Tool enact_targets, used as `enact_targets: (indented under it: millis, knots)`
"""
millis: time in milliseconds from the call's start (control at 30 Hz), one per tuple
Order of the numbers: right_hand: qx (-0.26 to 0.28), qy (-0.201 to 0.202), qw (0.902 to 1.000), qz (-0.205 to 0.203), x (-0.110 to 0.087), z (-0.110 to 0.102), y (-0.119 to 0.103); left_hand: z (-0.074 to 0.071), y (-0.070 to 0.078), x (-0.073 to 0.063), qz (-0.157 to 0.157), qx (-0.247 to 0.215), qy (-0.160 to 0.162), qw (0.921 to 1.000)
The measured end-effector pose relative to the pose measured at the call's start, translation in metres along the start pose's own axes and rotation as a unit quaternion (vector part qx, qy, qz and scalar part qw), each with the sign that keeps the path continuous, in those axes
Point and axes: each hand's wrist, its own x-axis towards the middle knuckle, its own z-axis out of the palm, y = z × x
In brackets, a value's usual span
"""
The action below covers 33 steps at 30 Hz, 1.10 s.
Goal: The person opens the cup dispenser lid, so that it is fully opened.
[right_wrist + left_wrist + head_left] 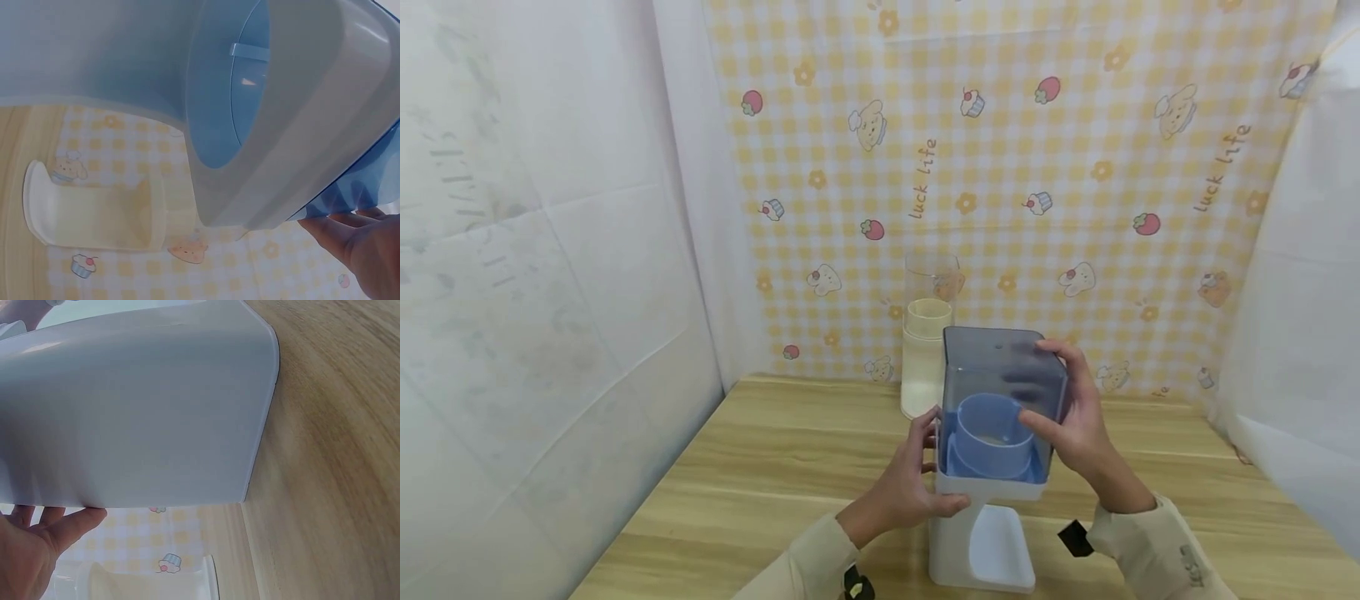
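In the head view a white dispenser (951, 542) stands on the table, its wide top carrying a clear smoky-blue container (1000, 358). Inside sits a blue ring-shaped insert (996, 458). My left hand (906, 487) holds the left side of the dispenser's upper part, thumb toward me and fingers behind. On the other side my right hand (1078, 417) grips the container, thumb on its near face and fingers over the right edge. From below, the right wrist view shows a round opening (215, 119) under the dispenser's top. The left wrist view is mostly its white side wall (144, 412).
A cream dispenser (921, 375) with a tall clear tube (925, 275) stands behind, partly hidden by the white one. Beyond the wooden table (775, 483) hangs a yellow checked cloth (1000, 167). White sheets (550, 292) close off both sides.
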Motion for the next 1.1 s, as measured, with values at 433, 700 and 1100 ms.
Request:
enact_targets:
  millis: [433,700,1100]
  knots:
    - [0.041,0.054,0.9953,-0.069,-0.001,0.002,-0.006,0.002,-0.005,-0.002,0.011,0.006,0.015,0.9998]
    - [0.091,0.097,0.9865,-0.096,0.005,-0.002,-0.016,0.000,-0.002,-0.004,-0.010,0.007,0.019,0.9997]
    - [0.288,0.076,0.9446,-0.138,0.017,-0.011,-0.032,-0.012,0.003,0.002,-0.017,0.024,0.023,0.9993]
